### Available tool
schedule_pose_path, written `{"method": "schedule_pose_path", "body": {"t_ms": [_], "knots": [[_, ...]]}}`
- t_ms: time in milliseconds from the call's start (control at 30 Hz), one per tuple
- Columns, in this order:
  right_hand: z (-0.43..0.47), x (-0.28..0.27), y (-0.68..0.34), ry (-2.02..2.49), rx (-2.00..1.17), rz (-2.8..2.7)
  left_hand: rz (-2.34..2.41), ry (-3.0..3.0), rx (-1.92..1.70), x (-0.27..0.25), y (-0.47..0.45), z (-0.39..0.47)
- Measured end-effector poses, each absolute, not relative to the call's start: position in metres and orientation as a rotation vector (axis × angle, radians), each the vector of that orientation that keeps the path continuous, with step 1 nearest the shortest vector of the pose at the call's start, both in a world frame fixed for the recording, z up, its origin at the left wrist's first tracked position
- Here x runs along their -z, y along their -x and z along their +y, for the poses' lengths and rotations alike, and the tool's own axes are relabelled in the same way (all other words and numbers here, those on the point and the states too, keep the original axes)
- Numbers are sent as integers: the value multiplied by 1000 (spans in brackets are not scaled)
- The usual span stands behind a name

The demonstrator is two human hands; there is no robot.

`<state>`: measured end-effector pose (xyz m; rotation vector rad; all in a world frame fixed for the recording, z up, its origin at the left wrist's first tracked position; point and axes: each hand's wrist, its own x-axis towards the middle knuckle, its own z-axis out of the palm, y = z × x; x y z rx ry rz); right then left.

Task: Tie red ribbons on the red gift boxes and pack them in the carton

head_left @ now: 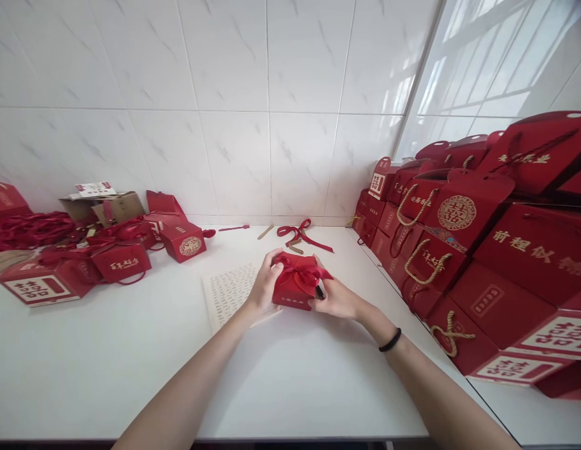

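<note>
Both hands are closed around a small red gift box [294, 297] above the white table. A red ribbon bow [299, 272] is tied across its top. My left hand [264, 284] grips the left side, with the thumb near the bow. My right hand [334, 297] holds the right side; a small dark object [321, 290], whose kind I cannot make out, shows by its fingers. Partly under the left hand and box lies a sheet of paper [231, 290] covered with rows of writing.
Red gift boxes with rope handles [435, 250] are stacked high on the right. To the left stand more red boxes [50, 278], a heap of red ribbon [32, 231] and an open brown carton [116, 209]. A loose red ribbon [309, 234] lies by the tiled wall [234, 162].
</note>
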<state>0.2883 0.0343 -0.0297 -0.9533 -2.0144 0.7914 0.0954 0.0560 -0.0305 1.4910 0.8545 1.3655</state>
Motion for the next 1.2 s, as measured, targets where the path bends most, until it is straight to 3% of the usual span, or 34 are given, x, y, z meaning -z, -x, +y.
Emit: {"method": "schedule_pose_path", "body": {"t_ms": [267, 400, 767, 1000, 1200], "knots": [[42, 16, -295, 852, -1376, -1361, 1009, -1615, -1410, 36, -98, 58], [47, 18, -299, 978, -1345, -1119, 990, -1585, -1389, 30, -100, 56], [32, 0, -307, 1039, -1067, -1180, 992, -1625, -1388, 27, -98, 56], [22, -9, -306, 1147, -1224, -1777, 951, -1827, -1410, 27, -96, 53], [21, -7, -301, 899, -1407, -1613, 919, -2069, -1414, 28, -92, 53]]}}
